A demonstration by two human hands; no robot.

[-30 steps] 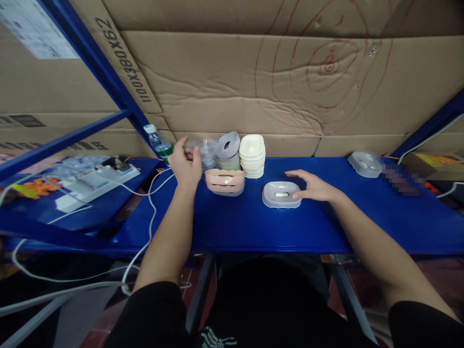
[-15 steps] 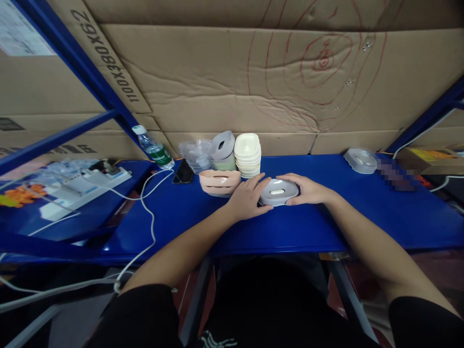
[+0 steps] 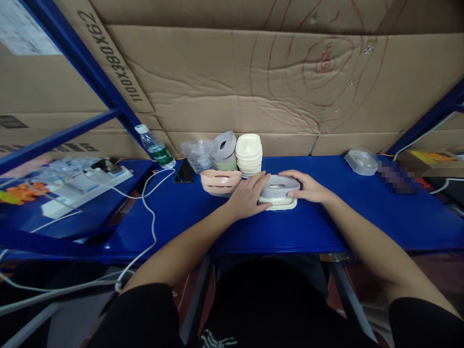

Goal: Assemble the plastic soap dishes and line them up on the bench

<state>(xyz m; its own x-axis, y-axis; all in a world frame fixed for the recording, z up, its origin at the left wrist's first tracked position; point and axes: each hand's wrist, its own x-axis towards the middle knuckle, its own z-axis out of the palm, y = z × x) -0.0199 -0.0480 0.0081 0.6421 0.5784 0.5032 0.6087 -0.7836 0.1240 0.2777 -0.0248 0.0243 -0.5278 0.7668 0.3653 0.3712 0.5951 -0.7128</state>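
A grey plastic cover [image 3: 280,186] with an oval slot is between my hands, above a cream plastic base [image 3: 281,204] on the blue table. My right hand [image 3: 308,187] grips the cover's right end, thumb at the near side and fingers at the far side. At the left end, my left hand [image 3: 250,195] curls around the cover, its thumb low beside the cream base. Part of the cover is hidden behind the left fingers. Just left of that hand sit stacked pink covers [image 3: 221,180]. Behind it rises a stack of cream bases [image 3: 249,153].
Grey and green covers [image 3: 224,147] and clear plastic pieces [image 3: 197,152] stand at the back, near a phone [image 3: 184,171] and water bottle [image 3: 156,149]. A white cable [image 3: 154,227] crosses the table's left. A translucent cover [image 3: 361,162] lies at the right.
The grey cover has risen from around the cream base, whose near edge now shows below it. Both hands stay at the cover's ends; the view shifts slightly.
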